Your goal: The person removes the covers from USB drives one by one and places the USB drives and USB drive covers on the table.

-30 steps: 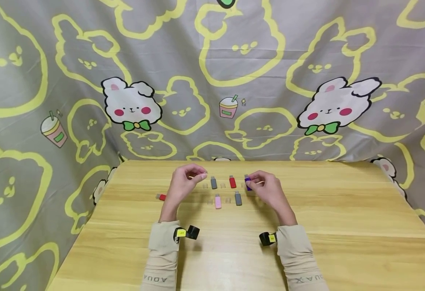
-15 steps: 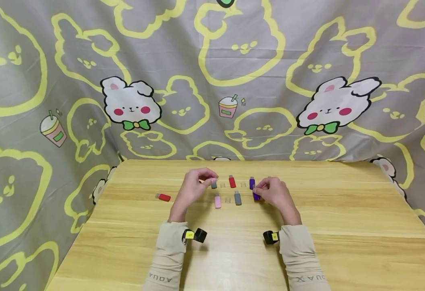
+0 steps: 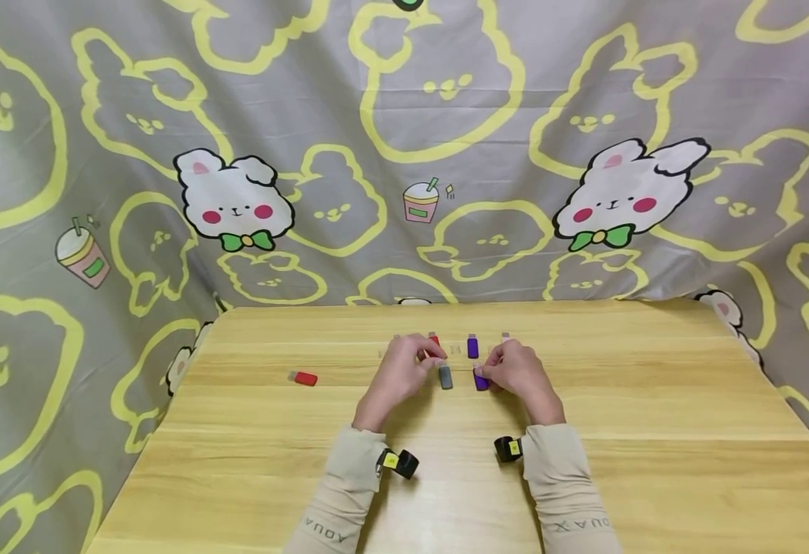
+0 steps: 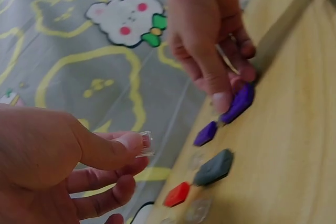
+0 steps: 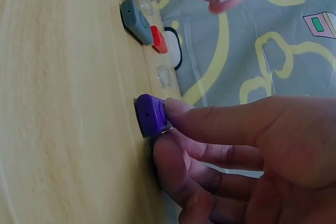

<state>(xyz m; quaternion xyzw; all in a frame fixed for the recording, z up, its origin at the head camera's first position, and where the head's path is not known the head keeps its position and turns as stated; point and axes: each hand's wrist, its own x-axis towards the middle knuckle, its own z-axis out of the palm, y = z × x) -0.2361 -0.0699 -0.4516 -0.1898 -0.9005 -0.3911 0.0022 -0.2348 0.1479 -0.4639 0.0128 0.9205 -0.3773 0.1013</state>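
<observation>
My left hand [image 3: 402, 371] pinches a small clear plastic cap [image 4: 145, 144] between thumb and forefinger, above the row of USB sticks. My right hand [image 3: 522, 373] grips a purple USB stick [image 5: 150, 115] by its connector end, its body low at the tabletop. A grey USB stick [image 3: 445, 377] lies just left of it, close to my left fingertips. Behind are another purple USB stick [image 3: 472, 346] and a red USB stick [image 3: 434, 337], partly covered by my left hand. More of the row is hidden under that hand.
Off to the left lies a red USB stick [image 3: 305, 378] by itself. Loose clear caps [image 3: 456, 348] sit between the sticks. A connector tip [image 3: 505, 336] shows behind my right hand. A patterned curtain [image 3: 349, 192] hangs along the wooden table's [image 3: 238, 462] back edge.
My left hand has moved right across the row, the cap in its fingers. My right hand has come from the back purple stick to the front one. The head view has turned slightly.
</observation>
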